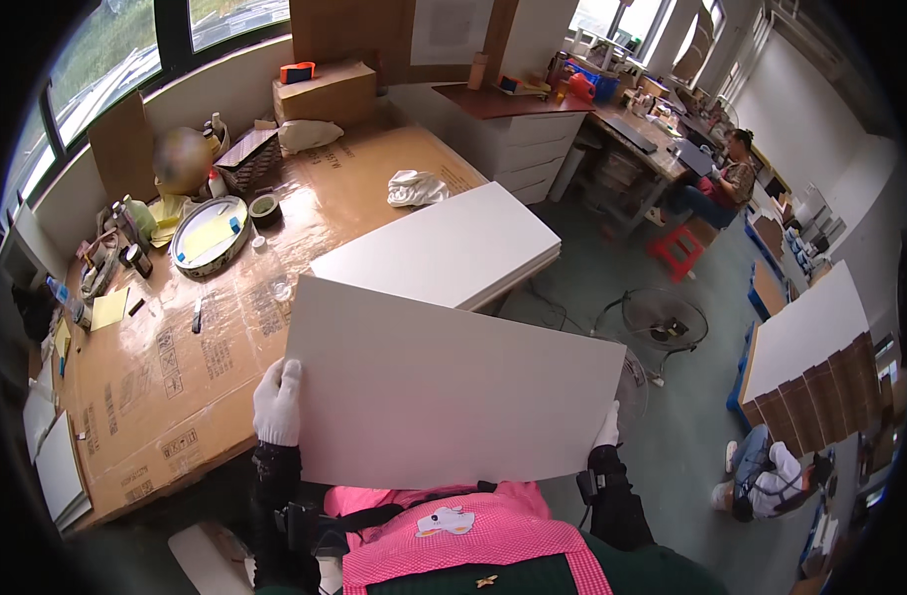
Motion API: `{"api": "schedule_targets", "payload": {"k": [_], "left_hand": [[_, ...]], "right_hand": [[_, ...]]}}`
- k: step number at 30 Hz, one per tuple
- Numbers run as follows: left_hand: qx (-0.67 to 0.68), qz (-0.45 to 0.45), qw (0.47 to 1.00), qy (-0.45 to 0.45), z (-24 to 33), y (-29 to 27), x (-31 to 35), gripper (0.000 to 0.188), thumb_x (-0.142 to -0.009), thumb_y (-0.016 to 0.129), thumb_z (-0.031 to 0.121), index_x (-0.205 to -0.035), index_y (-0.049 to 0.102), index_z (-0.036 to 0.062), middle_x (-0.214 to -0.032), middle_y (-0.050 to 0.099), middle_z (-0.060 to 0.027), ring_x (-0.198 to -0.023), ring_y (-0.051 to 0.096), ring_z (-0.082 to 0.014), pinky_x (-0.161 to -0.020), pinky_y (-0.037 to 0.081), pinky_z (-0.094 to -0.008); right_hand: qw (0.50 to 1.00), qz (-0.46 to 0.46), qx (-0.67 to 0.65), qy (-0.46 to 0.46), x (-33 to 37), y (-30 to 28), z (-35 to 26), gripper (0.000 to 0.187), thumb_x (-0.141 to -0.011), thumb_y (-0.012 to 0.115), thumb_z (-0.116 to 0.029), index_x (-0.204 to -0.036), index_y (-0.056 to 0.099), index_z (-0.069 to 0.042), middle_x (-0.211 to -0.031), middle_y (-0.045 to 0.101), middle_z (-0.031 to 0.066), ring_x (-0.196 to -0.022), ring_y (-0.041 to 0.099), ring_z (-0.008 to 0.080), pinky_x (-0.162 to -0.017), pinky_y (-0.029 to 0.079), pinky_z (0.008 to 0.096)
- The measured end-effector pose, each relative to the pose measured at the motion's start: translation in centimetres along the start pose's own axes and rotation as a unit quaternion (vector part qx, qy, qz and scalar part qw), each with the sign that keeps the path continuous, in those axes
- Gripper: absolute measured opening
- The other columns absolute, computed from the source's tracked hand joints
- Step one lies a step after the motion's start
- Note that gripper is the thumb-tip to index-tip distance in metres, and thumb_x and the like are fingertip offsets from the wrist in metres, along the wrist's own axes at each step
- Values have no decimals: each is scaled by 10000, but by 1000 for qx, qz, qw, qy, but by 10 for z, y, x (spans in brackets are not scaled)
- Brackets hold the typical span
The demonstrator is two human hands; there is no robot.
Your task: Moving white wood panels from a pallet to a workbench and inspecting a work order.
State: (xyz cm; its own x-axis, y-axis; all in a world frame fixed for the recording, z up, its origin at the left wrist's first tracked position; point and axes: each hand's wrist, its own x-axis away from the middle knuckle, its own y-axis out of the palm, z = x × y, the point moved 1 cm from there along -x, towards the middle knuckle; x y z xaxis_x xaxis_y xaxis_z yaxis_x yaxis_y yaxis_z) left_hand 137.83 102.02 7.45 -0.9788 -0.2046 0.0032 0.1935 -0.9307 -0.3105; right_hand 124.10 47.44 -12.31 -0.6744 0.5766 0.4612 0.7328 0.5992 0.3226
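Observation:
A large white rectangular board (453, 397) is held up in front of my body, tilted, spanning between both hands. My left hand (277, 402), in a white knitted glove, is closed on the board's left edge. At the opposite edge, my right hand (607, 426) grips it too, also gloved, with most of its fingers hidden behind the board. Just beyond lies a stack of similar white boards (439, 243) on the table's right side, partly covered by the held one.
Brown cardboard covers the workbench (226, 357). On it sit a round tin (210, 236), a tape roll (265, 209), a white cloth (417, 188) and bottles (136, 215). A floor fan (664, 319) stands to the right. Two people (723, 183) sit farther off, near a red stool (677, 252) and pallets.

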Motion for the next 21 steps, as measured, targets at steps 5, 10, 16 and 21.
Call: {"api": "schedule_targets", "payload": {"k": [5,10,16,21], "left_hand": [[37,90,991,-87,-49,29,-70,411,-950,509,312,-1085,604,-66,-947,648,-69,-858,565,-110,-784,453,-254],[127,223,937,-238,-67,97,-135,414,-941,539,336,-1038,637,-55,-898,642,-36,-797,557,-99,-693,463,-259],[-53,197,951,-231,-121,147,-185,457,-976,439,355,-972,630,-61,-858,671,-134,-730,627,-190,-669,489,-300],[-149,177,931,-283,-115,168,-216,468,-960,440,372,-1034,615,-55,-941,665,-190,-854,635,-274,-757,479,-358]], "right_hand": [[914,-11,392,-105,-174,118,-75,710,-910,395,-585,-1286,464,13,-1001,638,204,-918,630,300,-811,502,366],[767,-26,639,-40,-329,286,-167,987,-806,221,-789,-975,648,84,-959,639,281,-1023,590,369,-881,422,391],[698,-96,710,3,-435,406,-193,936,-822,222,-768,-984,655,46,-962,646,256,-1015,591,367,-878,423,401],[657,-159,736,-31,-485,425,-185,911,-838,200,-745,-1054,638,25,-1035,622,276,-1098,541,399,-935,390,405]]}}
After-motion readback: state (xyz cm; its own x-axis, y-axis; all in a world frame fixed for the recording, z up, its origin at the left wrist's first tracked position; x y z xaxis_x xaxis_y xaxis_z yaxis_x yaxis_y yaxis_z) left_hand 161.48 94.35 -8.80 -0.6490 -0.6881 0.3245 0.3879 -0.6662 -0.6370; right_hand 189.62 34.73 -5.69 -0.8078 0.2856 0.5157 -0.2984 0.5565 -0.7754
